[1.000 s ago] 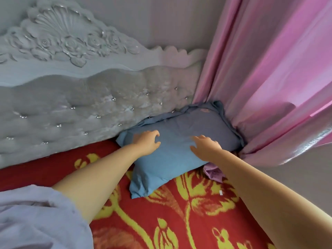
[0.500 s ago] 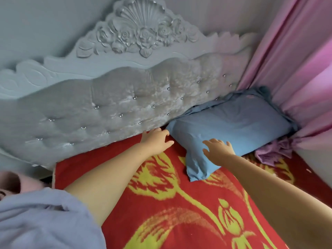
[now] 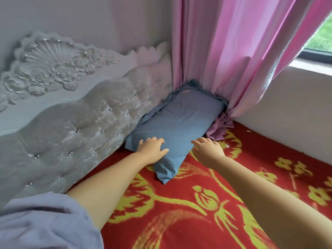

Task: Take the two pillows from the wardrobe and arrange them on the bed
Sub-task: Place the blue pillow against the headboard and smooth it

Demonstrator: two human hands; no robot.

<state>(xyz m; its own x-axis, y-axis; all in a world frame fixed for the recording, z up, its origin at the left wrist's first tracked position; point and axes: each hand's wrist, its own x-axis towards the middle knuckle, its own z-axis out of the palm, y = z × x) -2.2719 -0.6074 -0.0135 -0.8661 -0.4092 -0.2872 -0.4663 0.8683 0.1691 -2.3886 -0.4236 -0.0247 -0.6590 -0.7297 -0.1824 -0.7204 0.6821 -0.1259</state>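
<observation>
Where the grey tufted headboard (image 3: pixel 75 133) meets the pink curtain (image 3: pixel 233 56), you have one flat blue fabric pillow (image 3: pixel 181 123) lying on the bed, on the red blanket with yellow floral pattern (image 3: pixel 179 212). Its long side runs along the foot of the headboard, touching it. Far end pushed into the corner, under the curtain hem. Near corner points toward you, loose pillowcase fabric hanging past the stuffing.

Your left hand (image 3: pixel 152 148) rests on the near end of the pillow, palm down. Grip: fingers lightly bent and spread over the fabric, thumb lying along the top surface; pressing, not pinching. Your right hand (image 3: pixel 208 150) sits just beside the pillow's near right edge, over the blanket. Grip: fingers extended and slightly apart, pointing toward the pillow. Cannot tell whether the fingertips touch the pillow edge or hover clear of it. It holds nothing.

Crumpled lilac cloth (image 3: pixel 221 128) bunched at the pillow's right side, below the curtain hem, touching both. Carved shell and rose relief tops the headboard. Lavender sleeve (image 3: pixel 45 223) covers your left upper arm; both forearms bare. Window (image 3: pixel 321 33) shows at upper right, greenery beyond the glass. Only one pillow in view.
</observation>
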